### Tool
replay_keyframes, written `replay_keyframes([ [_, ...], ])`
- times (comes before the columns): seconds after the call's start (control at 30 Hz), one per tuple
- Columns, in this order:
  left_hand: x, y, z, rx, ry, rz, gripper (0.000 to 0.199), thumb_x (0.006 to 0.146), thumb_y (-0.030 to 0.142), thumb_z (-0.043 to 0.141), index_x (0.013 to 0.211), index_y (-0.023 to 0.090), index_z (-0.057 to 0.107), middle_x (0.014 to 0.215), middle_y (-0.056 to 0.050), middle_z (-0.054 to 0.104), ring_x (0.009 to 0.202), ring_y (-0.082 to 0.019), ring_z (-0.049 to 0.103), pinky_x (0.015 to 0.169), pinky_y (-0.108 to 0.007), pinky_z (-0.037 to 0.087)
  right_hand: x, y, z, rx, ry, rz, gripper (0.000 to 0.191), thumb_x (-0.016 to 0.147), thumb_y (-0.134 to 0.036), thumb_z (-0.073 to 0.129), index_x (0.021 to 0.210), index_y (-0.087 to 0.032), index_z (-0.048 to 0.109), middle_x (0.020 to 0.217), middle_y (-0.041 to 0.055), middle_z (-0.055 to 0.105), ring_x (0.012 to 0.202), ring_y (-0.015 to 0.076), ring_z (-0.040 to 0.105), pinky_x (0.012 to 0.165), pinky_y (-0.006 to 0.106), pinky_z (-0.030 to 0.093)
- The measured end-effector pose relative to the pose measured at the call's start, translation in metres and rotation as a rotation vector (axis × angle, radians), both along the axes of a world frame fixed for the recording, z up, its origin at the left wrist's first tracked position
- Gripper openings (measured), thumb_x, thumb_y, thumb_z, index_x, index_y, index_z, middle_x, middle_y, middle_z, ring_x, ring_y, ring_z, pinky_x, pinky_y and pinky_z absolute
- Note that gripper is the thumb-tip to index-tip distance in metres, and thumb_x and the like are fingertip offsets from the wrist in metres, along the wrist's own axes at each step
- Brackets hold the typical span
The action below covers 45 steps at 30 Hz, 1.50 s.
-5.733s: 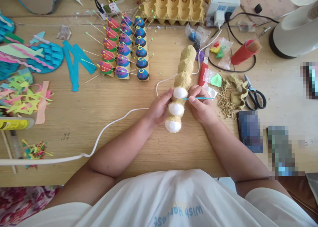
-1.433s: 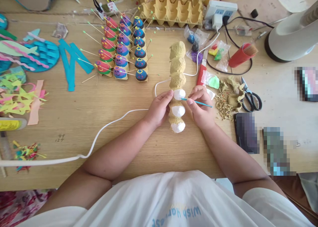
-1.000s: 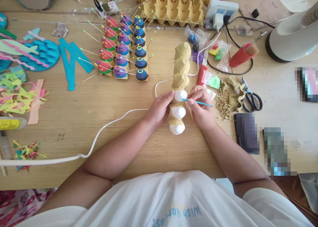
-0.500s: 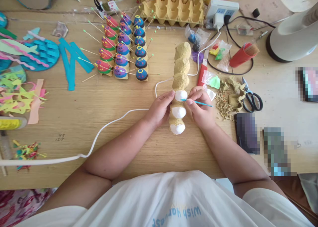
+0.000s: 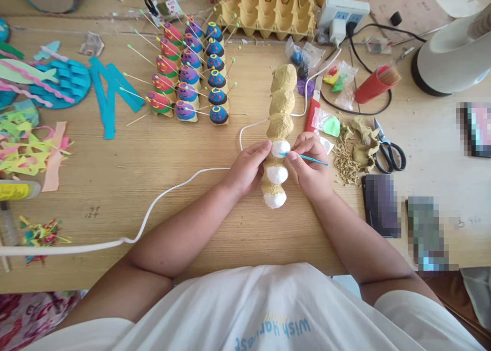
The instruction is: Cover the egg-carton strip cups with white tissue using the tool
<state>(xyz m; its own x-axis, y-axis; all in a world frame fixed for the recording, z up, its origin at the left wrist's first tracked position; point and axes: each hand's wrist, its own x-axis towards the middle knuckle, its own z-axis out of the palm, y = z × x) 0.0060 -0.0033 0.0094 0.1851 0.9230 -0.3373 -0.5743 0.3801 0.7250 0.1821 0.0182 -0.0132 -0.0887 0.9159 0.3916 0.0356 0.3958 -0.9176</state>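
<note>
A strip of tan egg-carton bumps stands out lengthwise before me, its three nearest bumps capped in white. My left hand grips its left edge, thumb beside the third white cap. Pinched in my right hand is a thin blue tool, whose tip touches that same cap. The lower fingers of my left hand are hidden behind the strip. Finished-looking painted strips in red, purple and blue lie to the left, with pins stuck in them.
Right of my hands are a red-handled knife, carton scraps, scissors and phones. A white cable crosses the table at left. Egg cartons and a power strip sit at the back.
The strip has shifted and tilted very slightly to the right at its far end. Both hands keep their holds, and the tool's tip stays on the third white cap.
</note>
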Motion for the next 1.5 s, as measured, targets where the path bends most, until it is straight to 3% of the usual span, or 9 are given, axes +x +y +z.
replay_keyframes([
  [0.17,0.0008,-0.0001,0.0003,-0.003,-0.018,0.007,0.039,0.096,0.059,0.09,0.093,0.021,0.082,0.091,-0.004,0.085,0.096,-0.025,0.083,0.085,-0.035,0.064,-0.0003,-0.0003,-0.0017,0.011,0.036,0.024,0.035,0.098,-0.054,0.088,0.085,-0.027,0.069,0.097,-0.0007,0.056,0.091,0.018,0.057,0.092,0.04,0.05],
  [0.4,-0.0002,0.0,-0.0004,0.027,-0.052,-0.005,0.042,0.096,0.062,0.09,0.093,0.021,0.081,0.088,-0.003,0.084,0.081,-0.02,0.08,0.072,-0.031,0.062,-0.0005,-0.0012,0.003,-0.02,-0.017,0.021,0.046,0.095,-0.066,0.087,0.083,-0.027,0.067,0.098,0.0004,0.056,0.092,0.0199,0.058,0.093,0.042,0.053],
  [0.57,0.0007,0.0014,0.005,-0.062,-0.037,-0.01,0.049,0.1,0.069,0.083,0.095,0.021,0.08,0.092,-0.005,0.085,0.102,-0.026,0.085,0.083,-0.034,0.066,-0.0011,-0.002,0.0059,-0.02,-0.044,-0.008,0.048,0.094,-0.069,0.087,0.083,-0.027,0.066,0.097,0.0009,0.056,0.094,0.0209,0.058,0.096,0.045,0.054],
  [0.77,0.0001,0.0012,0.0033,-0.017,-0.045,-0.027,0.049,0.098,0.069,0.084,0.096,0.02,0.079,0.101,-0.008,0.087,0.117,-0.03,0.084,0.089,-0.037,0.066,-0.0022,-0.0034,0.003,-0.041,0.01,0.041,0.049,0.094,-0.067,0.086,0.08,-0.027,0.063,0.097,0.0004,0.056,0.091,0.0199,0.058,0.092,0.044,0.054],
  [1.07,-0.0007,0.0006,-0.0006,-0.006,-0.022,-0.072,0.049,0.097,0.074,0.082,0.104,0.025,0.081,0.102,-0.008,0.088,0.117,-0.032,0.085,0.09,-0.04,0.069,-0.0037,-0.0027,0.0051,-0.02,-0.021,0.011,0.048,0.094,-0.069,0.086,0.082,-0.027,0.065,0.095,0.0009,0.059,0.095,0.0218,0.06,0.095,0.045,0.054],
  [1.2,-0.0005,0.0012,0.0005,-0.015,-0.05,-0.056,0.048,0.096,0.071,0.085,0.098,0.024,0.079,0.098,-0.009,0.087,0.117,-0.034,0.085,0.092,-0.043,0.07,-0.0035,-0.004,0.006,-0.006,0.0,0.047,0.046,0.096,-0.065,0.086,0.081,-0.027,0.064,0.097,0.0009,0.058,0.093,0.0203,0.059,0.093,0.043,0.054],
  [1.33,-0.0006,0.0009,0.0035,-0.076,-0.113,-0.028,0.043,0.095,0.064,0.089,0.095,0.022,0.079,0.095,-0.008,0.086,0.113,-0.031,0.085,0.084,-0.037,0.069,-0.0028,-0.0045,0.006,0.006,0.01,0.049,0.043,0.098,-0.062,0.086,0.082,-0.027,0.065,0.097,0.0007,0.057,0.092,0.0196,0.059,0.092,0.042,0.053],
  [1.5,-0.0007,0.001,0.0076,-0.174,-0.178,-0.017,0.041,0.103,0.062,0.082,0.098,0.021,0.08,0.095,-0.007,0.086,0.109,-0.029,0.086,0.082,-0.034,0.068,-0.0026,-0.0046,0.0058,0.026,-0.003,0.032,0.039,0.1,-0.058,0.086,0.084,-0.027,0.067,0.096,0.0009,0.058,0.092,0.0199,0.058,0.094,0.042,0.053],
])
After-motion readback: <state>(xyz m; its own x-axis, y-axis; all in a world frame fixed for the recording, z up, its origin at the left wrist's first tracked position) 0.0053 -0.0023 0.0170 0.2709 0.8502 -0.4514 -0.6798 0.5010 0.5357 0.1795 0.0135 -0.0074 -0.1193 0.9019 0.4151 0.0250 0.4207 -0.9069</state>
